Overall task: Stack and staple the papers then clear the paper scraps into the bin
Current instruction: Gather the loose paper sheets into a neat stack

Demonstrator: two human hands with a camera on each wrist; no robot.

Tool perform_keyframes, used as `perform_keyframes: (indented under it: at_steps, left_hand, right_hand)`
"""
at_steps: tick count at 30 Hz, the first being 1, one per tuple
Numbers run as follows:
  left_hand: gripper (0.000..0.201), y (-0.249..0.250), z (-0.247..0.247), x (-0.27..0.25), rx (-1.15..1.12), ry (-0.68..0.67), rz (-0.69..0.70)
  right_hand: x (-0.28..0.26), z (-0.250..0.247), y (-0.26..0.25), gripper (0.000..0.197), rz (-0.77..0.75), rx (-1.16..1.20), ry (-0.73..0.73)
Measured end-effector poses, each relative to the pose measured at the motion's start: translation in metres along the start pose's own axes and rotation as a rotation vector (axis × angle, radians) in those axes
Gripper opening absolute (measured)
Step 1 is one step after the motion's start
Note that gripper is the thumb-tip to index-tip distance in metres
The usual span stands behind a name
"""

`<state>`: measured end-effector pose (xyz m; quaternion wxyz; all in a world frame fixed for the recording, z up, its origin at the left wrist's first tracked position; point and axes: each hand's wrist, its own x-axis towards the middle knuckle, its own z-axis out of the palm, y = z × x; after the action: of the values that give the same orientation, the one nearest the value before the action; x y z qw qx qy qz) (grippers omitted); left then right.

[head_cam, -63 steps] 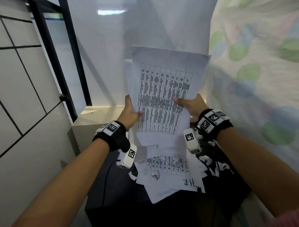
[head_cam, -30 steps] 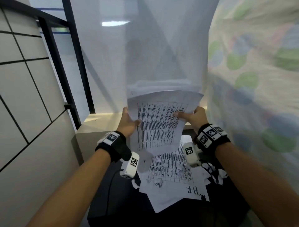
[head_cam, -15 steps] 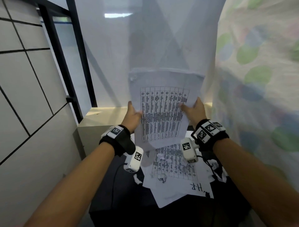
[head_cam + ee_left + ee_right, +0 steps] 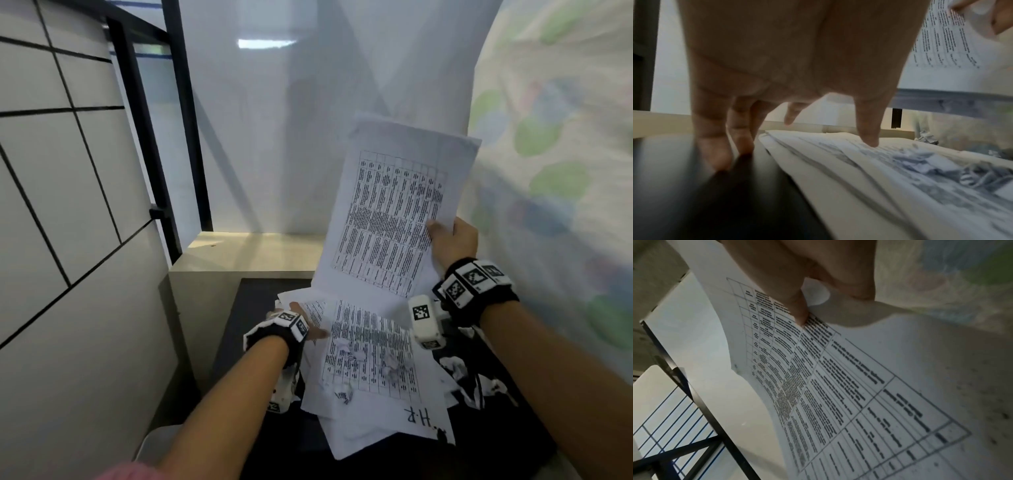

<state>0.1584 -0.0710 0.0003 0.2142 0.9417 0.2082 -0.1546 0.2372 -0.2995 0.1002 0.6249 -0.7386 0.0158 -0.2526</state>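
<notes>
My right hand (image 4: 448,236) pinches a stack of printed sheets (image 4: 394,219) by its right edge and holds it upright above the dark table (image 4: 260,308); in the right wrist view the thumb (image 4: 795,308) presses on the printed table of the stack of sheets (image 4: 838,386). My left hand (image 4: 301,322) is down at the left edge of the loose papers (image 4: 370,359) lying on the table, fingers straight. In the left wrist view its fingertips (image 4: 869,139) touch the loose papers (image 4: 859,162) and the table. Crumpled paper scraps (image 4: 346,390) lie on those sheets.
More scraps (image 4: 479,380) lie on the table's right part. A beige ledge (image 4: 246,253) runs behind the table under a white wall. A tiled wall (image 4: 68,205) and black frame (image 4: 144,137) stand left; a patterned curtain (image 4: 565,171) hangs right.
My left hand has let go of the held stack and dropped to the loose papers on the table. The right hand now holds the stack alone, shifted right and tilted.
</notes>
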Motion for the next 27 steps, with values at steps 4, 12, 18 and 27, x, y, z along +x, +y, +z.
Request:
perform_keyframes:
  at_steps: [4, 12, 18, 27]
  left_hand:
    - [0.116, 0.019, 0.008, -0.006, 0.100, -0.008, -0.029]
    - [0.121, 0.025, 0.015, 0.013, 0.011, 0.053, -0.163]
    - [0.089, 0.028, 0.015, 0.016, -0.207, 0.098, -0.037]
    - [0.051, 0.018, -0.018, 0.014, -0.435, 0.104, 0.153]
  right_hand:
    - [0.004, -0.003, 0.010, 0.015, 0.010, -0.016, 0.017]
    - [0.003, -0.013, 0.025, 0.031, 0.042, -0.026, 0.035]
    - [0.002, -0.018, 0.022, 0.012, 0.048, -0.001, 0.038]
    - [-0.009, -0.035, -0.003, 0.030, 0.064, 0.030, 0.093]
